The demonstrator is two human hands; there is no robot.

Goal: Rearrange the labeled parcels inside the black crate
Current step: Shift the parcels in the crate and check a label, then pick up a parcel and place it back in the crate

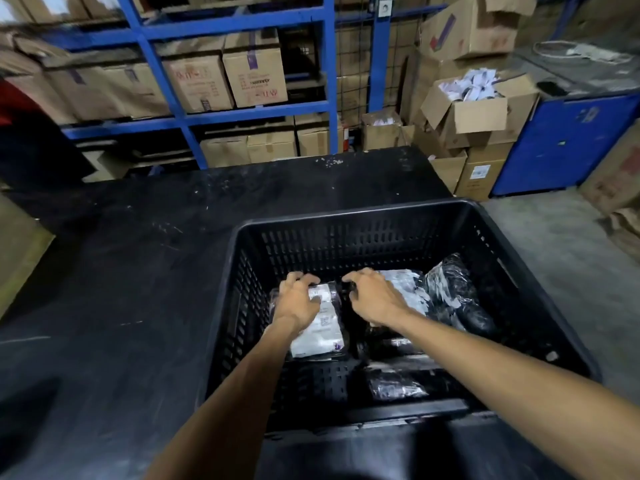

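Note:
A black slotted crate [349,216] stands on the dark table, with both my arms reaching into it. My left hand [298,299] lies on a flat black parcel with a large white label [325,337], fingers curled over its far edge. My right hand [375,297] hovers with bent fingers over a second labeled parcel [410,289] to the right; whether it grips it is unclear. A black plastic-wrapped parcel [457,296] leans against the right wall. Another dark parcel [398,384] lies near the front wall.
The black table [138,271] extends left and behind the crate. Blue metal shelving [242,112] holds cardboard boxes at the back. An open box of white packets [474,98] and a blue cabinet [568,140] stand at the right, beside bare concrete floor [554,244].

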